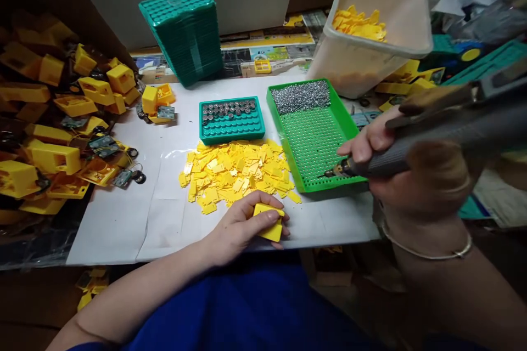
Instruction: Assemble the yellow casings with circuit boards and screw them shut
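My left hand (247,219) is closed around a yellow plastic housing (269,226) near the table's front edge, thumb on top. My right hand (403,175) grips a grey electric screwdriver (391,156), its thin bit pointing left over the lower part of a green perforated tray (317,137). A heap of small silver screws (302,96) fills that tray's far end. Just beyond my left hand lies a pile of small flat yellow plastic pieces (239,173). Behind the pile, a teal tray (231,120) holds rows of button cells in part of its slots.
Many yellow housings with wires and circuit boards (57,159) are heaped at the left. A stack of teal trays (185,38) stands at the back. A translucent bin (370,60) with yellow parts is at the back right. White paper (135,203) covers the table.
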A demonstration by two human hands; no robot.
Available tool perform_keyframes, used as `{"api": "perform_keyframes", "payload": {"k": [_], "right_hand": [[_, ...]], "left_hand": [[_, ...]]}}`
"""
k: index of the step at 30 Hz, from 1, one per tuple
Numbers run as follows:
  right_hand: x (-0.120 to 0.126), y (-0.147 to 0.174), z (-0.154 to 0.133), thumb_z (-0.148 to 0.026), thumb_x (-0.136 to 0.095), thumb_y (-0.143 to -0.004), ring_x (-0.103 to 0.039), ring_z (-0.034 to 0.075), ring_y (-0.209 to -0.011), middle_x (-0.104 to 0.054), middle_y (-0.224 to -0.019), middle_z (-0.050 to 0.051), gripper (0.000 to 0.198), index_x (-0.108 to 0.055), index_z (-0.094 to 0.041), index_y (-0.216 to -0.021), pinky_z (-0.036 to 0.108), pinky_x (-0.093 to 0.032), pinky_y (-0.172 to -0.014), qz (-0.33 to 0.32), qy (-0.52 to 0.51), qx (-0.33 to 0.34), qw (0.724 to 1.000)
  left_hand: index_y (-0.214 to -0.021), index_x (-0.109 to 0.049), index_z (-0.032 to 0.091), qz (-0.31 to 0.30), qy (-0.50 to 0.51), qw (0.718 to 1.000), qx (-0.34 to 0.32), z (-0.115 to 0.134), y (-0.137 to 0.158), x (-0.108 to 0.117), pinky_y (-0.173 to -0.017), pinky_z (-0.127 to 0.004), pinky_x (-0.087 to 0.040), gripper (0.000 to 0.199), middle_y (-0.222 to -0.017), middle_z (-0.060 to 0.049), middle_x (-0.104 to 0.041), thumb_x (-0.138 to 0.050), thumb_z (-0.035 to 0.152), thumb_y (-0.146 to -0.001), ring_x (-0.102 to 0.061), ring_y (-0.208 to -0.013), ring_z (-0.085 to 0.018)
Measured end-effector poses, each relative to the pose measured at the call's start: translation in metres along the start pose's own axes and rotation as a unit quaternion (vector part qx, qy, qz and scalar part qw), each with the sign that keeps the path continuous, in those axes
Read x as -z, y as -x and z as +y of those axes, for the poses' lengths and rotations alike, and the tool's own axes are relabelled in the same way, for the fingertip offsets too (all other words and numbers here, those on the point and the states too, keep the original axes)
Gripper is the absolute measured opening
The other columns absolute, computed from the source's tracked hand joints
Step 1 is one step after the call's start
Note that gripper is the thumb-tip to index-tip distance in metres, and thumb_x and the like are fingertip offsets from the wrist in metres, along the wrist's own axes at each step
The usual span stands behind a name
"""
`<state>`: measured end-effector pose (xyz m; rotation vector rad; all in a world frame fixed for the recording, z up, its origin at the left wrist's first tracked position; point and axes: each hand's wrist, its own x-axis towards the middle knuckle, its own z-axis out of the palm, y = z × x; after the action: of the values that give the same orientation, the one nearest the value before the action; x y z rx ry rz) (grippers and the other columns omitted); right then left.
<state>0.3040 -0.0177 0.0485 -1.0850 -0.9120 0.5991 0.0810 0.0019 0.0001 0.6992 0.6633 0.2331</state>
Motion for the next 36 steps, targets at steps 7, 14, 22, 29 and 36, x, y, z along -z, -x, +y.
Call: {"api": "perform_keyframes", "payload": {"k": [7, 14, 22, 29, 36], "right_hand": [[-0.001, 0.012, 0.007, -0.060, -0.087, -0.057, -0.045, 0.009, -0.045, -0.045, -0.061, -0.007, 0.050, -0.056, -0.022, -0.068, 0.029, -0.047, -0.045, -0.017, -0.040, -0.036, 0.998], [-0.006, 0.017, 0.011, -0.060, -0.083, -0.063, -0.045, 0.010, -0.045, -0.044, -0.061, -0.006, 0.046, -0.056, -0.025, -0.072, 0.030, -0.046, -0.045, -0.032, -0.039, 0.001, 0.999], [-0.013, 0.017, 0.014, -0.074, -0.079, -0.054, -0.036, 0.013, -0.042, -0.038, -0.057, -0.005, 0.059, -0.046, -0.029, -0.072, 0.037, -0.042, -0.044, 0.009, 0.011, -0.028, 1.000], [-0.012, 0.020, 0.014, -0.076, -0.073, -0.062, -0.038, 0.013, -0.043, -0.036, -0.058, -0.004, 0.058, -0.042, -0.028, -0.069, 0.038, -0.040, -0.045, -0.022, 0.041, -0.007, 0.999], [-0.018, 0.019, 0.017, -0.068, -0.077, -0.064, -0.039, 0.016, -0.043, -0.041, -0.059, -0.004, 0.046, -0.052, -0.033, -0.079, 0.039, -0.037, -0.043, -0.005, 0.019, 0.011, 1.000]], "left_hand": [[-0.099, -0.057, 0.015, -0.007, -0.005, 1.000, 0.001, 0.000, 0.001, 0.000, -0.070, -0.029, -0.058, 0.036, -0.096, -0.007, -0.065, -0.073, 0.043, -0.082, -0.067, -0.086, -0.017], [-0.098, -0.058, 0.016, -0.004, -0.006, 1.000, 0.001, 0.000, 0.001, -0.001, -0.069, -0.029, -0.058, 0.034, -0.095, -0.006, -0.065, -0.073, 0.041, -0.082, -0.067, -0.085, -0.017], [-0.098, -0.058, 0.016, 0.002, -0.004, 1.000, 0.007, 0.002, 0.001, -0.001, -0.069, -0.028, -0.058, 0.035, -0.094, -0.006, -0.066, -0.075, 0.042, -0.081, -0.068, -0.084, -0.017], [-0.098, -0.058, 0.016, 0.004, -0.005, 1.000, 0.007, 0.002, 0.000, -0.002, -0.068, -0.028, -0.057, 0.037, -0.093, -0.005, -0.065, -0.075, 0.044, -0.079, -0.068, -0.084, -0.017], [-0.097, -0.057, 0.017, -0.006, 0.007, 1.000, -0.005, -0.001, -0.002, 0.000, -0.065, -0.027, -0.056, 0.042, -0.089, -0.004, -0.065, -0.077, 0.046, -0.076, -0.068, -0.081, -0.017]]}}
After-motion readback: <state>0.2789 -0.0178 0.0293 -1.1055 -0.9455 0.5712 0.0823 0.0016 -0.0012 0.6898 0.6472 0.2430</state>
